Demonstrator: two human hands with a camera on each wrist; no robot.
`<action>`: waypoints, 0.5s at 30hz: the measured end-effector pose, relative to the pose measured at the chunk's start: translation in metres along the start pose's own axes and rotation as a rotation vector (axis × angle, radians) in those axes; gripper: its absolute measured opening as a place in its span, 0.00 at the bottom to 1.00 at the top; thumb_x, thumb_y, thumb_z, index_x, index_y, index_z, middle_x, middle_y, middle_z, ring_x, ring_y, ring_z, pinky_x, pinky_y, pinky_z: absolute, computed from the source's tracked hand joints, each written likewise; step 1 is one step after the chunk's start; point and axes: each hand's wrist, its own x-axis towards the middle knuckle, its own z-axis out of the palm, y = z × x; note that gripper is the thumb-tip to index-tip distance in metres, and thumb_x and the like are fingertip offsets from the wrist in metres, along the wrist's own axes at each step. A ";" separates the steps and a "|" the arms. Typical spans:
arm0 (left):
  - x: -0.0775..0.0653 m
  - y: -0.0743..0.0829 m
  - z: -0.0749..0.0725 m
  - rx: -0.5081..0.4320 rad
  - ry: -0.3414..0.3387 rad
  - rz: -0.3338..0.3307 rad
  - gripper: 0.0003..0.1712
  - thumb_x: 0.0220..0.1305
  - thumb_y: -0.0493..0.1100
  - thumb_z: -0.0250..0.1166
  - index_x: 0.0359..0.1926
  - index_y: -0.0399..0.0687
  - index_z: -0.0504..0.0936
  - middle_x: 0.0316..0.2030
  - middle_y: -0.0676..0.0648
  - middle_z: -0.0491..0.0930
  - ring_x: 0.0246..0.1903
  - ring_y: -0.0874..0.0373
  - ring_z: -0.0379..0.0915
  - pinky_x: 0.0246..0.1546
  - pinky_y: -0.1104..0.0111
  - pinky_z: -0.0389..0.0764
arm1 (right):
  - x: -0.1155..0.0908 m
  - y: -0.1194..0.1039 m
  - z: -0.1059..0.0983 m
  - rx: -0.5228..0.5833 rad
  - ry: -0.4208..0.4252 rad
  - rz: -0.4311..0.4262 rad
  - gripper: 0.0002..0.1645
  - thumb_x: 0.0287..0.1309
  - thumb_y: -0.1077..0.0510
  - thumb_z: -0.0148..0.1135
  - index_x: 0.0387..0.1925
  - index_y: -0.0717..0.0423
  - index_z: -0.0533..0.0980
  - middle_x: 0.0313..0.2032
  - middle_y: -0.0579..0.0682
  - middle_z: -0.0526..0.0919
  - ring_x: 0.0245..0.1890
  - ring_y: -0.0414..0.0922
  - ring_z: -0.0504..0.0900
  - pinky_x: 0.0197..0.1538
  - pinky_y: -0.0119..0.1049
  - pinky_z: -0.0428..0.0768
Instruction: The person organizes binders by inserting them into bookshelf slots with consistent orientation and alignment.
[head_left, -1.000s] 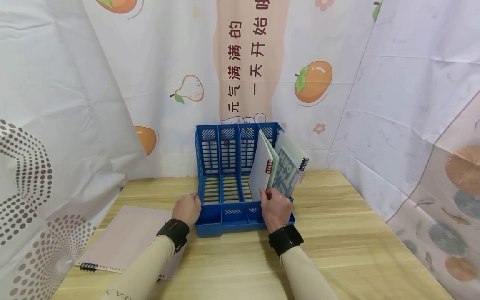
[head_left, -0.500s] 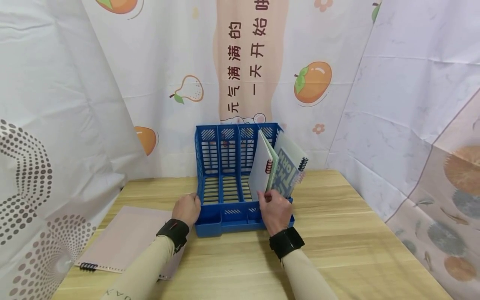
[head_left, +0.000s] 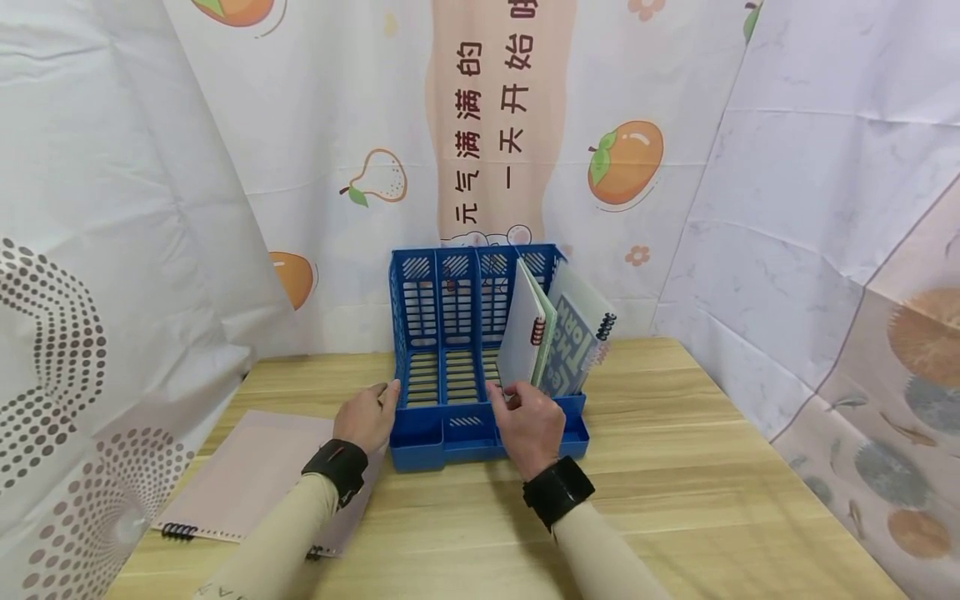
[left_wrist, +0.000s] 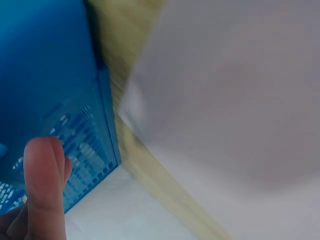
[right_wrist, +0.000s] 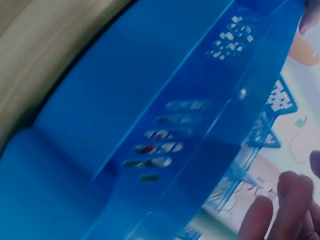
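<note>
A blue desktop file rack (head_left: 417, 456) stands at the middle of the table. In its right part, a white spiral notebook (head_left: 517, 337) with a dark red coil leans beside a pale green notebook (head_left: 550, 333). Further right is a spiral notebook (head_left: 576, 343) with large lettering and a black coil. My right hand (head_left: 527, 423) is at the rack's front edge, just before the white notebook; the right wrist view shows its fingers (right_wrist: 295, 200) apart, holding nothing. My left hand (head_left: 366, 417) is by the rack's left front corner, its thumb (left_wrist: 44, 175) straight; whether it touches is unclear.
A pink spiral notebook (head_left: 247, 475) lies flat on the wooden table (head_left: 450, 533) at the left, partly under my left forearm. Printed curtains (head_left: 300, 167) hang behind and at both sides.
My right hand has come away from the notebooks, shifting left and slightly down along the rack's front. My left hand has loosened from the rack's corner and drawn slightly left.
</note>
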 end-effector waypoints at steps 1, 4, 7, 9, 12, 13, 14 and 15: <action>-0.002 -0.002 -0.002 0.002 0.006 0.007 0.37 0.81 0.60 0.43 0.65 0.31 0.77 0.58 0.32 0.81 0.58 0.34 0.77 0.59 0.43 0.74 | -0.001 -0.003 0.000 0.010 -0.010 -0.009 0.17 0.57 0.47 0.76 0.25 0.54 0.81 0.17 0.46 0.81 0.15 0.41 0.78 0.19 0.37 0.74; -0.009 -0.009 -0.008 0.033 0.041 0.047 0.36 0.81 0.60 0.44 0.63 0.32 0.79 0.52 0.33 0.84 0.52 0.36 0.81 0.52 0.44 0.78 | -0.004 -0.012 0.000 0.033 -0.055 -0.045 0.17 0.56 0.46 0.76 0.27 0.55 0.83 0.19 0.46 0.82 0.17 0.40 0.79 0.21 0.35 0.76; -0.017 -0.018 -0.015 0.078 0.072 0.106 0.34 0.81 0.59 0.47 0.60 0.33 0.81 0.43 0.35 0.87 0.44 0.39 0.84 0.43 0.46 0.82 | -0.008 -0.022 0.000 0.050 -0.112 -0.078 0.17 0.57 0.45 0.76 0.28 0.53 0.83 0.22 0.46 0.83 0.19 0.39 0.80 0.23 0.33 0.77; -0.023 -0.025 -0.020 0.114 0.081 0.140 0.33 0.80 0.59 0.48 0.59 0.34 0.82 0.40 0.37 0.88 0.39 0.41 0.85 0.38 0.47 0.82 | -0.011 -0.030 0.000 0.065 -0.146 -0.103 0.17 0.57 0.44 0.75 0.30 0.53 0.84 0.23 0.46 0.84 0.21 0.39 0.80 0.25 0.33 0.78; -0.032 -0.037 -0.027 0.170 0.075 0.182 0.33 0.79 0.60 0.50 0.58 0.35 0.82 0.37 0.39 0.88 0.36 0.43 0.86 0.35 0.48 0.83 | -0.013 -0.041 -0.001 0.097 -0.182 -0.151 0.18 0.57 0.42 0.75 0.31 0.52 0.86 0.26 0.45 0.86 0.24 0.39 0.82 0.28 0.33 0.80; -0.035 -0.041 -0.030 0.189 0.071 0.190 0.33 0.79 0.60 0.51 0.58 0.35 0.83 0.37 0.38 0.88 0.36 0.42 0.85 0.35 0.48 0.83 | -0.014 -0.044 -0.001 0.105 -0.188 -0.171 0.19 0.57 0.41 0.75 0.32 0.52 0.86 0.27 0.45 0.87 0.25 0.39 0.83 0.29 0.33 0.81; -0.038 -0.046 -0.033 0.213 0.069 0.202 0.32 0.78 0.60 0.52 0.57 0.36 0.83 0.38 0.38 0.88 0.37 0.42 0.85 0.35 0.47 0.83 | -0.015 -0.048 0.000 0.113 -0.194 -0.191 0.19 0.57 0.41 0.74 0.32 0.52 0.87 0.29 0.45 0.88 0.26 0.40 0.84 0.31 0.34 0.82; -0.041 -0.050 -0.036 0.236 0.067 0.212 0.32 0.78 0.60 0.53 0.57 0.36 0.83 0.39 0.37 0.88 0.37 0.41 0.85 0.36 0.46 0.83 | -0.016 -0.052 0.000 0.119 -0.199 -0.211 0.19 0.57 0.40 0.74 0.33 0.52 0.87 0.30 0.45 0.89 0.28 0.40 0.85 0.33 0.34 0.83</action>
